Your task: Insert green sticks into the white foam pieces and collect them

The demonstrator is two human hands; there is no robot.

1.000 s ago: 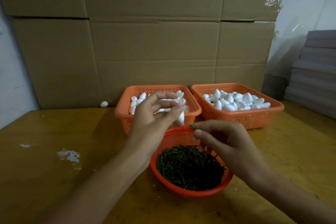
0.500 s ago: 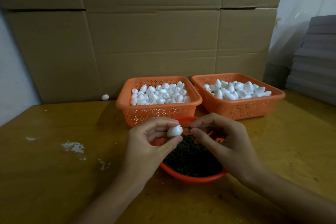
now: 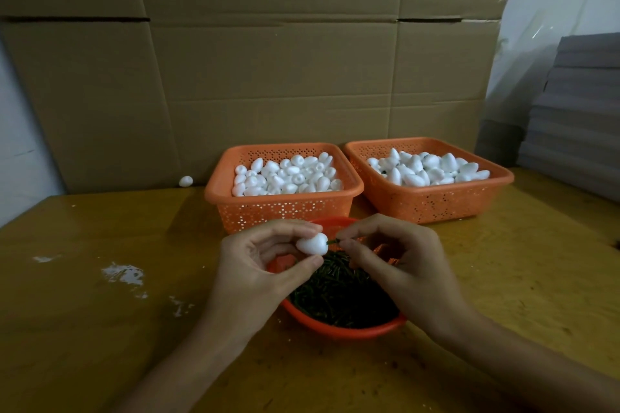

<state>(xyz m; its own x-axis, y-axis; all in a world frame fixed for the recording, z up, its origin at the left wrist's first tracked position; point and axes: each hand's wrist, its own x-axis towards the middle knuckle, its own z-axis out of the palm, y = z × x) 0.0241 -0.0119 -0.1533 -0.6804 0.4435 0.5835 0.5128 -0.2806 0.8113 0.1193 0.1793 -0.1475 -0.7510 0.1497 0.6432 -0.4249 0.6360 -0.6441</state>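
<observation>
Head view: your left hand pinches a white foam piece between thumb and curled fingers, just above the round orange basket of green sticks. Your right hand pinches one green stick at the fingertips, its tip touching the foam's end (depth in: can't tell). Step in hand: insertion. Next, probably, push straight and gently, then drop the piece in the right basket, where dark specks show.

The yellow table bears a left basket and a right basket side by side, with a round orange bowl just before them. A stray foam piece and white smears lie further left.
</observation>
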